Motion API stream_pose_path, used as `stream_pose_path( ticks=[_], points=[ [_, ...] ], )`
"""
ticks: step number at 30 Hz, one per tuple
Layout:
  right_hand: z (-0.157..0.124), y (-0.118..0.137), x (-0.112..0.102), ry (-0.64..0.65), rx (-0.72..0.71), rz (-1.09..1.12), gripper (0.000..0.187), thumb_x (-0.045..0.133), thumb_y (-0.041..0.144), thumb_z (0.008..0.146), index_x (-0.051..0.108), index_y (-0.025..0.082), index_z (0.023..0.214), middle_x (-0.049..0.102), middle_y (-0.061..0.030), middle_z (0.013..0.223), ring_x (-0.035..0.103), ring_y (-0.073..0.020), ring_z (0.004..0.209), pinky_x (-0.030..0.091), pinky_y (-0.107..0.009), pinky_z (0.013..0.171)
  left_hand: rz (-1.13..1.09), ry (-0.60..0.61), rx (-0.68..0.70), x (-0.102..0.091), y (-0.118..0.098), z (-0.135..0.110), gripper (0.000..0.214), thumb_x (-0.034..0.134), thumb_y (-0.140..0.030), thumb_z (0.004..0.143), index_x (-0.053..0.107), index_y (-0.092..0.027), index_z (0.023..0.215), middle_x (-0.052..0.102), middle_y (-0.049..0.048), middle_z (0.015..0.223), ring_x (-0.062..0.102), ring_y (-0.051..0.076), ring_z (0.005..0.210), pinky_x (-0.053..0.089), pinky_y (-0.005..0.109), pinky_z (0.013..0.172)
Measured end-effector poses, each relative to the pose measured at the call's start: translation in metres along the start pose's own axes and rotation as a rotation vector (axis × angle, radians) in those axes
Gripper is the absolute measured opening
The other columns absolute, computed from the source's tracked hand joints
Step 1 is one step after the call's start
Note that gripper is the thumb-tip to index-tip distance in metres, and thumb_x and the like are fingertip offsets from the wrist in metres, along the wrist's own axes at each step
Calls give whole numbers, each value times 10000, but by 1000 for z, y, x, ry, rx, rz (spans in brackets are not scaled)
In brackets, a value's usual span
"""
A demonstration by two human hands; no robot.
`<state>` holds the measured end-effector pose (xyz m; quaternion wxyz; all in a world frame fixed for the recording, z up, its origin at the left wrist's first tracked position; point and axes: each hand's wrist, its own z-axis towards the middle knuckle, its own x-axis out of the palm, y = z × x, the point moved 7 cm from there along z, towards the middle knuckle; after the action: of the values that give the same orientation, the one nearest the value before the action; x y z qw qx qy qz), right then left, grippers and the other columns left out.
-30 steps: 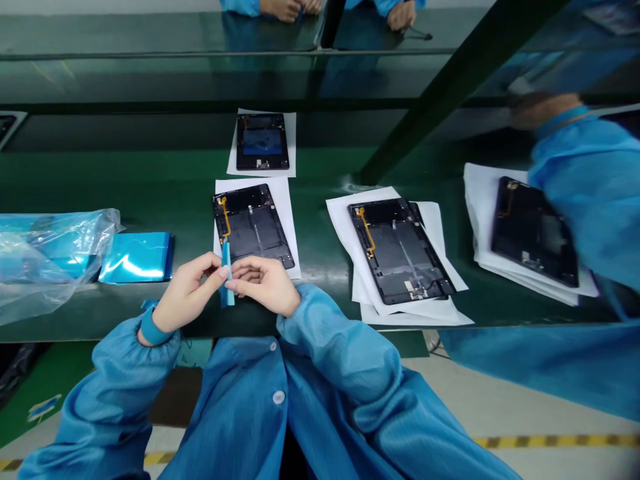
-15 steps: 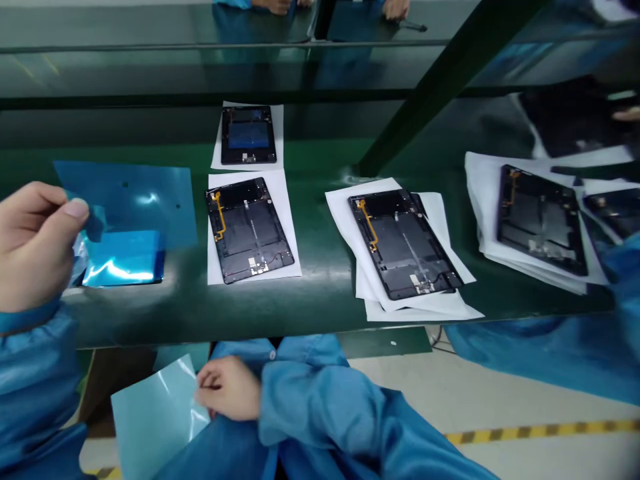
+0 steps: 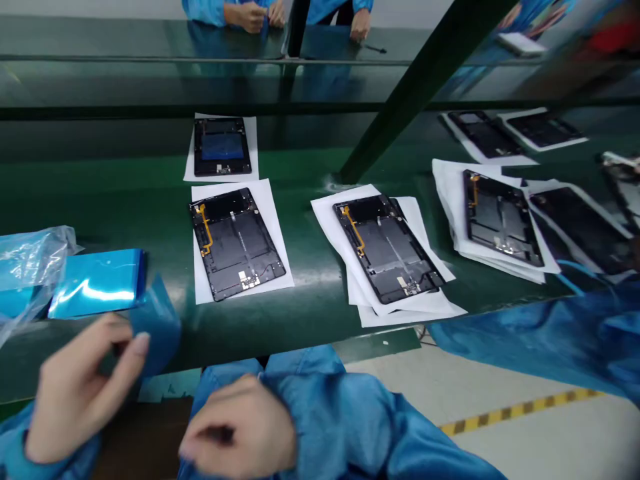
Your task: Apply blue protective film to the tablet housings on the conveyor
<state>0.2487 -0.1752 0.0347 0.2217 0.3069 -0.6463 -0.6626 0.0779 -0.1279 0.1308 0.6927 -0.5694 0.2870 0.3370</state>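
My left hand point(image 3: 90, 380) pinches a curled sheet of translucent blue film point(image 3: 161, 327) between thumb and fingers, at the table's near edge. Just behind it lies a stack of shiny blue film sheets point(image 3: 95, 283), with a clear plastic bag point(image 3: 50, 257) at its left. My right hand point(image 3: 245, 427), somewhat blurred, is over my lap with its fingers curled in and nothing visible in them. In front of me an opened tablet shell point(image 3: 237, 247) with an orange flex cable lies on white paper. Behind it sits another tablet shell point(image 3: 223, 127) bearing a blue patch.
To the right, a tablet shell point(image 3: 387, 250) rests on stacked papers, with more shells point(image 3: 503, 217) farther right. A slanted green post point(image 3: 400, 107) rises from the table. A co-worker's blue sleeve point(image 3: 525, 340) reaches in at right. Other people's hands point(image 3: 250, 17) are across the table.
My left hand has come down and nearer with the blue film, which now curls. The pale teal sheet has left my right hand and is out of sight. The view has shifted.
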Motion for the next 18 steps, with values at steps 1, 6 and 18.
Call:
stream_pose_path(
  ticks=[1, 6, 18],
  points=[
    [-6, 10, -35, -142, 14, 21, 358, 789, 569, 735, 771, 448, 1071, 792, 60, 874, 699, -185, 621, 638, -305, 655, -33, 60, 71, 16, -19, -3, 102, 659, -347, 810, 558, -338, 825, 538, -17, 707, 511, 222, 579, 450, 395, 534],
    [4, 43, -116, -108, -72, -87, 739, 823, 575, 763, 620, 215, 1376, 708, -105, 1240, 692, -247, 1021, 598, -399, 938, -232, 195, 289, 78, -80, 7, 116, 576, -180, 932, 538, -286, 902, 584, -3, 760, 584, 179, 681, 524, 331, 598],
    [11, 25, -152, -251, -126, -76, 212, 570, 293, 989, 731, 205, 1096, 753, -66, 1067, 704, -197, 1013, 571, -353, 941, -24, 246, 290, 65, -47, 51, 221, 663, -387, 965, 640, -316, 1173, 718, 29, 1103, 709, 222, 990, 585, 338, 852]
  ],
)
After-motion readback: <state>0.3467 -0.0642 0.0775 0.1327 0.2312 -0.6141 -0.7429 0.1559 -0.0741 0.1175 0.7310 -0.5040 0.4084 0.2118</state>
